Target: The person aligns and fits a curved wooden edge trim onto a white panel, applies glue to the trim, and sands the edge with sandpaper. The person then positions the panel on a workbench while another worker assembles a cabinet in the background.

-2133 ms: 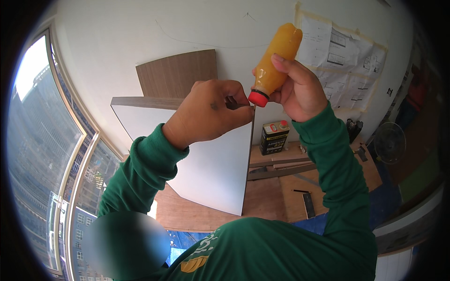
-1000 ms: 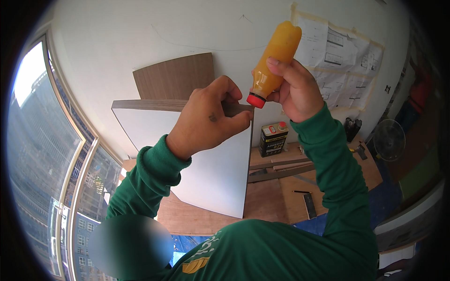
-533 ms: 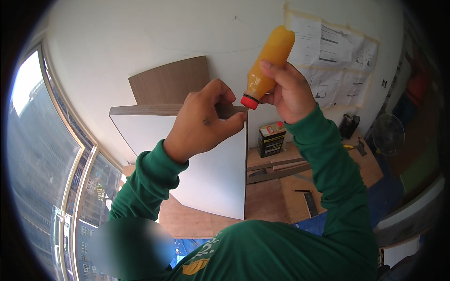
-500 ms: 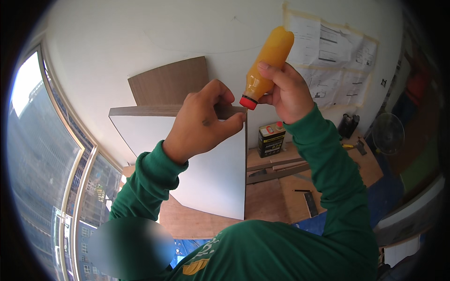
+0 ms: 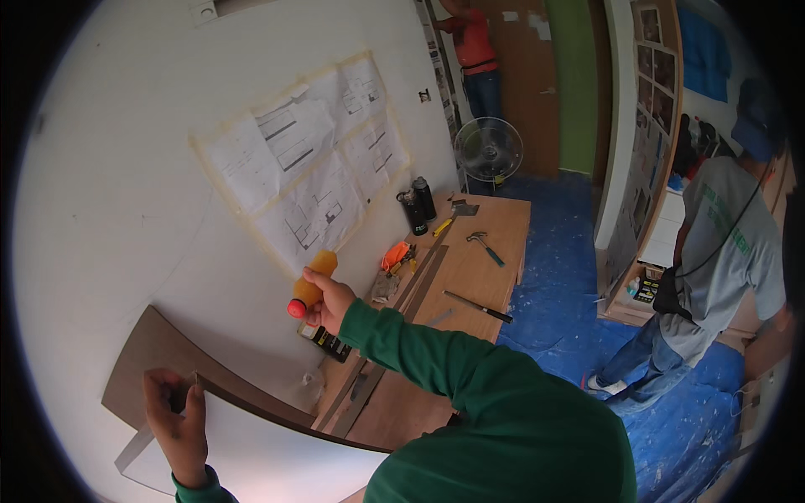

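Observation:
My right hand [image 5: 335, 303] is wrapped round a squeeze bottle of yellow-orange liquid [image 5: 320, 272], its red cap tilted down to the left. Lower left, my left hand [image 5: 178, 427] is at the brown edge of a white-faced panel [image 5: 277, 444], its fingers curled in toward the thumb. A tiny pale bit shows at the thumb tip; what it is I cannot make out. Behind that hand a curved brown board [image 5: 138, 352] leans on the wall. Below the bottle stands a black and yellow can [image 5: 323, 339], partly hidden by my right hand.
On the wooden bench [image 5: 478, 277] lie a claw hammer [image 5: 486, 249], a black-handled tool [image 5: 478, 307], long strips [image 5: 423, 281] and an orange item [image 5: 394, 255]. Black bottles [image 5: 412, 214] stand by the wall. A fan [image 5: 489, 149] and two other people [image 5: 713, 243] are farther off.
The view has swung to the right, bringing the bench, fan and other people into sight. The bottle is now farther from the left hand and the panel edge. Both hands keep similar grips.

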The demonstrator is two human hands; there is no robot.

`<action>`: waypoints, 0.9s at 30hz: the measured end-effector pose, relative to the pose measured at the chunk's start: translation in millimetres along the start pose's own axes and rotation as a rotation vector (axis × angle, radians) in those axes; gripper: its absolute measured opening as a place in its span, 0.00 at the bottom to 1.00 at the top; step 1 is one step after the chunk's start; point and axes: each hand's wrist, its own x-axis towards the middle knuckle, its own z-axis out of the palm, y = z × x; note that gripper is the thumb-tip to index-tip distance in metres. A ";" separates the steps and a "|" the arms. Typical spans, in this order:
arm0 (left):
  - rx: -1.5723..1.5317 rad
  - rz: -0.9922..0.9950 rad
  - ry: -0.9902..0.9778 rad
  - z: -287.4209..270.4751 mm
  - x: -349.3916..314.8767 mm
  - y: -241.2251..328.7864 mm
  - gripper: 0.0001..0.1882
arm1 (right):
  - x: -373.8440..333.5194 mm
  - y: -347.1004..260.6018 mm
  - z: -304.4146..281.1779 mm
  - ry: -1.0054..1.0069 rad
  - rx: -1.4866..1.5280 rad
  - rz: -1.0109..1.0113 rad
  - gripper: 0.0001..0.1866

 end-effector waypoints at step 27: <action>0.164 0.329 0.058 -7.9 -15.6 -0.9 0.30 | -234.1 -14.8 -313.7 0.901 -0.282 0.229 0.22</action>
